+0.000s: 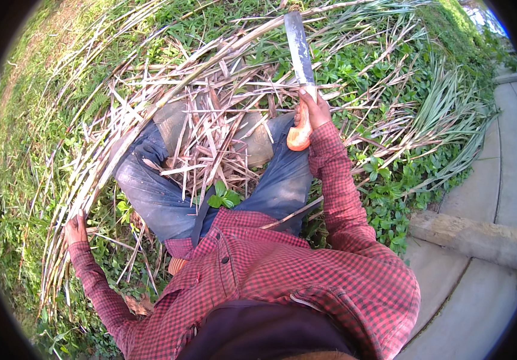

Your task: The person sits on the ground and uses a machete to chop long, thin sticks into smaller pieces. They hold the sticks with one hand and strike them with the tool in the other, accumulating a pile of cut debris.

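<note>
My right hand (315, 110) is closed around the orange wooden handle of a machete (299, 51), above my right knee. Its broad metal blade points away from me, with the tip near a long pale stalk (217, 59). That stalk slants from the far middle down to my left side, where my left hand (76, 230) is closed on its near end among other stalks. Dry strips of peeled leaf (213, 135) lie heaped between my legs, partly over a brown cloth-like piece (171, 125).
A pile of long stalks (60, 264) lies along my left side on the grass. Long green leaves (444, 114) are spread at the far right. Concrete paving (474, 180) borders the grass on the right, with a concrete beam (471, 237) on it.
</note>
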`<state>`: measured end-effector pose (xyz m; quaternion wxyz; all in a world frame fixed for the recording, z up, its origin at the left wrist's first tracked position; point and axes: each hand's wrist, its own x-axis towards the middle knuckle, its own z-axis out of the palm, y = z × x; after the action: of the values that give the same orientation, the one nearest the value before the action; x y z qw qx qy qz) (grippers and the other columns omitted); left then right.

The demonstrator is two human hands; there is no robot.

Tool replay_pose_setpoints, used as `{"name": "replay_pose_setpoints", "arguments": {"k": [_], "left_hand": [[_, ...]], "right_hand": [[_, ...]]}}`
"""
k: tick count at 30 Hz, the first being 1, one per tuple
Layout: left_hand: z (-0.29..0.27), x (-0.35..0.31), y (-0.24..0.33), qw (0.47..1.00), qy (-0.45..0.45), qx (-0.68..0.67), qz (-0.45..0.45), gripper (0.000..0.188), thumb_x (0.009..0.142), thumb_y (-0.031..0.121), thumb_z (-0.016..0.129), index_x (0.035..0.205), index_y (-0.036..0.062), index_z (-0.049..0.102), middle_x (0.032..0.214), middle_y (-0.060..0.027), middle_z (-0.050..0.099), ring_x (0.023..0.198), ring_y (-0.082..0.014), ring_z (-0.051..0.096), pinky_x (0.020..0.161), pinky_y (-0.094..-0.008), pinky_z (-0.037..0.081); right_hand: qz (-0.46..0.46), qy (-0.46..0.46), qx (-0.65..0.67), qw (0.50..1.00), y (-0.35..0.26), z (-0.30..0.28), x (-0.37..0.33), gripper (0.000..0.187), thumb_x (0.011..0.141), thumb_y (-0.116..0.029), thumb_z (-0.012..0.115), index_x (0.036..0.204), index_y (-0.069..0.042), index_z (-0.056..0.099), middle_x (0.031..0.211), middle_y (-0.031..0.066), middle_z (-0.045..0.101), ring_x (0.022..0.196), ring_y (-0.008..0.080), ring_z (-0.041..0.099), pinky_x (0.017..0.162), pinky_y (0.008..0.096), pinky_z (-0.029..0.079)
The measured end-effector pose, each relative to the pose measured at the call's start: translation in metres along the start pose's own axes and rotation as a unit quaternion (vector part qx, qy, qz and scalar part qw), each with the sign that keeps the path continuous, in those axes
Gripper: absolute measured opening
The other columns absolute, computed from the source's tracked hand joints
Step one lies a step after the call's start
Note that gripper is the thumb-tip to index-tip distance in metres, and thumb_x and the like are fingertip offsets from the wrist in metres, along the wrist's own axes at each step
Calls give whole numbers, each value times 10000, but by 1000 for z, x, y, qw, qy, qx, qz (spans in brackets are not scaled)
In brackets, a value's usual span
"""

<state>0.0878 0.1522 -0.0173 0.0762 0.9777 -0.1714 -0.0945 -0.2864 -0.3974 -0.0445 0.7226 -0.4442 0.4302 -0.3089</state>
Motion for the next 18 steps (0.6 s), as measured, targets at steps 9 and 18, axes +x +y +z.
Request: {"name": "replay_pose_setpoints", "arguments": {"k": [9, 18], "left_hand": [[32, 2, -41, 982, 152, 28, 110, 399, 903, 404, 429, 1065, 60, 550, 980, -145, 582, 948, -274, 533, 852, -369, 395], [43, 1, 34, 993, 37, 97, 59, 433, 833, 392, 550, 1077, 38, 600, 1003, -172, 621, 944, -324, 595, 815, -379, 465]], "right_hand": [[-30, -17, -24, 999, -18, 0, 76, 327, 779, -285, 665, 925, -40, 503, 576, 67, 522, 406, 171, 508, 373, 308, 438], [54, -74, -33, 995, -5, 19, 61, 336, 783, -294, 652, 954, -52, 495, 598, 54, 494, 450, 165, 494, 406, 307, 429]]}}
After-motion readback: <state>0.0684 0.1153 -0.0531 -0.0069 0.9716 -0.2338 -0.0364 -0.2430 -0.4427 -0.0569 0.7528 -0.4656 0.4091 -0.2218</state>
